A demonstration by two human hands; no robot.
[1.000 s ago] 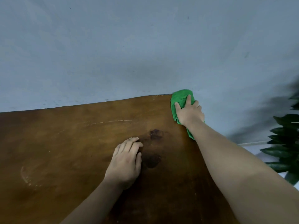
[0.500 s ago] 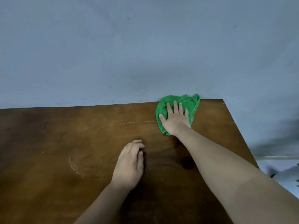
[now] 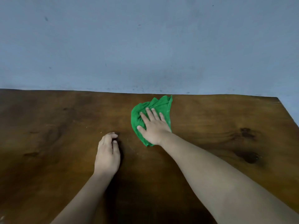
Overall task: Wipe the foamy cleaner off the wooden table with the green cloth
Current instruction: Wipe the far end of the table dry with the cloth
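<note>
A bare blue-grey wall [image 3: 145, 46] stands behind the brown wooden table [image 3: 48, 126], which meets it along the far edge. My right hand [image 3: 153, 126] lies flat on the green cloth [image 3: 161, 105] near that far edge — fingers [image 3: 149, 113] spread and pressing down, not clenched around it. The cloth bunches out beyond my fingertips and to either side of the palm. My left hand [image 3: 107, 152] rests on the wood just beside it — fingers loosely curled, holding nothing. Two dark knots [image 3: 246, 156] mark the table to the right.
</note>
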